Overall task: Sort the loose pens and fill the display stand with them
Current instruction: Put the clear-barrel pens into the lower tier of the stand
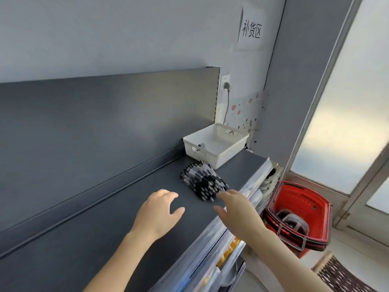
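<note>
Pens (203, 181) heaped on shelf (126, 207), long axes toward basket (216, 144).

**Pens and basket on the shelf**

A pile of pens (203, 181) lies on the shelf (126, 207), just in front of a plastic basket (231, 150) at the shelf's far right end. Before the pile are the left hand (156, 213) and, closer to the pens, the right hand (237, 211). Stacked shopping baskets (294, 199) sit on the floor, right of the shelf.
</note>
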A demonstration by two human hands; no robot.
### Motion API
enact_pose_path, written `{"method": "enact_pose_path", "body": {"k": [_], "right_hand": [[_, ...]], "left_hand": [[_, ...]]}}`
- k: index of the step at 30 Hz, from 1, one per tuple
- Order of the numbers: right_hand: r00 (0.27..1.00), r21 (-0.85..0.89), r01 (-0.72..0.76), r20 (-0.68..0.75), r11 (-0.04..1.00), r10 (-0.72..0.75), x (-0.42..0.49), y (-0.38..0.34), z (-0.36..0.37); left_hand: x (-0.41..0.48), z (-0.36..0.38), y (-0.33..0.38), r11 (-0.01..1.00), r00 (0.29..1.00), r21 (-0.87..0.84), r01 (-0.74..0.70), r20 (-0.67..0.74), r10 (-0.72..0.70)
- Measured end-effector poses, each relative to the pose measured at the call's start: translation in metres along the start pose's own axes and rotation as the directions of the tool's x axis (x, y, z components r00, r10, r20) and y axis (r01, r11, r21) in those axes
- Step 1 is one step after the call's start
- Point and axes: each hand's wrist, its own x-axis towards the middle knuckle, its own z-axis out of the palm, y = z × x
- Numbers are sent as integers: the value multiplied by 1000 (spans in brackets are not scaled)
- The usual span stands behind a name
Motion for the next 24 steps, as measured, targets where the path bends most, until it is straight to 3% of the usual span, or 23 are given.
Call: {"method": "enact_pose_path", "body": {"k": [6, 12, 19, 24], "right_hand": [[997, 114, -81, -11, 990, 83, 83, 42, -6], [989, 168, -73, 139, 983, 50, 153, 61, 2], [967, 211, 22, 242, 977, -74, 194, 72, 13], [940, 259, 45, 315, 965, -128, 209, 75, 18]], "left_hand": [[52, 16, 16, 998, 998, -33, 47, 31, -46], [105, 34, 39, 975, 983, -124, 183, -2, -184], [143, 49, 64, 883, 891, -137, 448, -13, -454], [154, 55, 68, 797, 803, -101, 596, 78, -591]]}}
